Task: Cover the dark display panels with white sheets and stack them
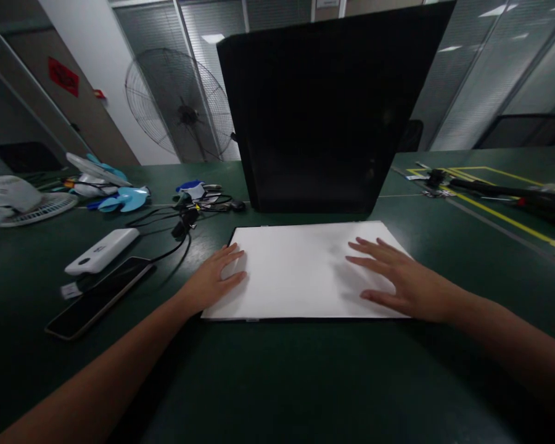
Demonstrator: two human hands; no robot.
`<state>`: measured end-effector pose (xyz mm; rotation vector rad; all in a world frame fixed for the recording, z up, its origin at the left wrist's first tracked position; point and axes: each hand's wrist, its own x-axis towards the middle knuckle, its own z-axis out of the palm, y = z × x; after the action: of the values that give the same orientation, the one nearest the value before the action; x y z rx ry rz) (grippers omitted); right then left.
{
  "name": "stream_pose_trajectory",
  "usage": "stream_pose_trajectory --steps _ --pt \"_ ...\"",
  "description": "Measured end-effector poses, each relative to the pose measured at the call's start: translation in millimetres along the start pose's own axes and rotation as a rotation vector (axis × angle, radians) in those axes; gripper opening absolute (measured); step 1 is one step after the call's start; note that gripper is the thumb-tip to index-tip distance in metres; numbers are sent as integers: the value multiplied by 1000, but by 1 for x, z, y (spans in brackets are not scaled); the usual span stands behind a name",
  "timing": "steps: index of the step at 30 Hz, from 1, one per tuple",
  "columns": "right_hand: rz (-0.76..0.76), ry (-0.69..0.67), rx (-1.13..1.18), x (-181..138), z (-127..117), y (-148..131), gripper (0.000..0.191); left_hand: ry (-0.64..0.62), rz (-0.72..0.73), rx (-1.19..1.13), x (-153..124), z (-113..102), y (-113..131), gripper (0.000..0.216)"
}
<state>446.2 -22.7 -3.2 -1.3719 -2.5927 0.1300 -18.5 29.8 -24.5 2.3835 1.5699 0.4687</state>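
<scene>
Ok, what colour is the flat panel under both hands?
Plain white; the flat panel shows best in the head view.

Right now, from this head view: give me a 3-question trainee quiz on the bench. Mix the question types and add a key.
1. True or false: the left hand and the right hand both rest open on the white sheet.
2. What stands directly behind the white sheet? A) a black panel B) a cardboard box C) a red toolbox
3. Fill in: the dark phone lies beside the white power bank, on the person's ___ side of the sheet.

Key: 1 true; 2 A; 3 left.
</scene>
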Motion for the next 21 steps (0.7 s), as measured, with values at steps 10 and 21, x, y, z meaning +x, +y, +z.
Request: stream_pose_trajectory --steps 10,21 --pt "-283 -80 2 4 11 -33 83 8 -42 -54 2 -2 4 74" --pt "-559 206 -143 7 -2 -49 46 21 -67 -95 1 -4 8 74"
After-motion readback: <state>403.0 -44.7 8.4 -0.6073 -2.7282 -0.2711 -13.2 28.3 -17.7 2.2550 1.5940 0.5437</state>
